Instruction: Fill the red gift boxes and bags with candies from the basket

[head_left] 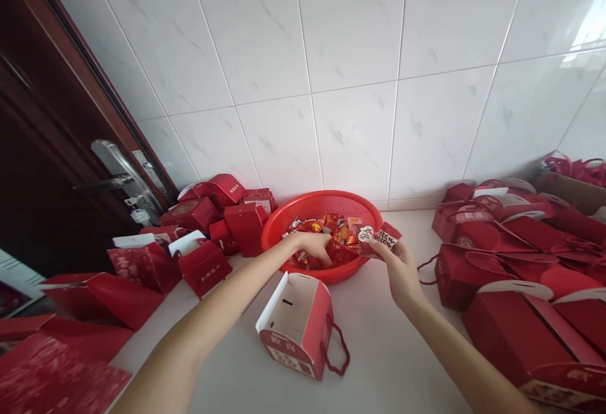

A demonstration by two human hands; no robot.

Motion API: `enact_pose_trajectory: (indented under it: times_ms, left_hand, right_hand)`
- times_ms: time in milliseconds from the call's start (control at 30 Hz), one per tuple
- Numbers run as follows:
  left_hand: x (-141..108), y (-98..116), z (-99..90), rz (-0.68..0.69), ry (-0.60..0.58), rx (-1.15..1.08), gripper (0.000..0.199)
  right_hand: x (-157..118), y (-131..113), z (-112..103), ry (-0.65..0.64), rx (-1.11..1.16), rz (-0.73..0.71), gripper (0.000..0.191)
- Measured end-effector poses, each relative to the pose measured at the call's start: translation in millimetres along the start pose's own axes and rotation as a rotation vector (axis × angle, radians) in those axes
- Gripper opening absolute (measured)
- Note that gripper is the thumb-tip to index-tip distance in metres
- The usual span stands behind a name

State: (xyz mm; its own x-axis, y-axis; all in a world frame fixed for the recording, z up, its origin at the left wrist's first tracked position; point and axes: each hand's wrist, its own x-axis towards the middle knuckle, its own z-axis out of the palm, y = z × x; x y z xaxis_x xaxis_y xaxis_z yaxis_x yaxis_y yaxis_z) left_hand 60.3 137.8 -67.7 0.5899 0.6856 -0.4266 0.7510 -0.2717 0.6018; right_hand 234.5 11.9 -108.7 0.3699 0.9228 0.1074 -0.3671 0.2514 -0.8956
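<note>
A round red plastic basket [326, 198] stands against the tiled wall and holds many small wrapped packets [348, 231]. My left hand [316, 248] reaches down inside it among the packets, its fingertips partly hidden. Over the basket's right rim, my right hand [395, 266] pinches red packets [387, 235] with white and dark print. Just in front of the basket sits an open red gift box [298, 319] with a white inside, its lid flaps raised. A dark red cord handle [341, 351] hangs from the box's right side.
Many red gift boxes [203, 269] crowd the left of the white table [374, 351]. More boxes with cord handles [478, 269] fill the right side. A cardboard carton [568, 192] with red ribbons is at the far right. A dark door with a metal handle [116, 171] stands at the left.
</note>
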Motion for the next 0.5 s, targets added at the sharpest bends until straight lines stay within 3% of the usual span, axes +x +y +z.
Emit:
enact_pose_trajectory:
  times_ms: [233,500]
  left_hand:
    - [-4,-1,-13.1,0.088,0.034,-0.293,0.011]
    - [-4,-4,-16.6,0.089,0.148,-0.4,0.047]
  right_hand:
    - [0,0,-1,-0.003,-0.005,-0.024,0.029]
    - [-1,-3,1,-0.027,-0.015,-0.028,0.033]
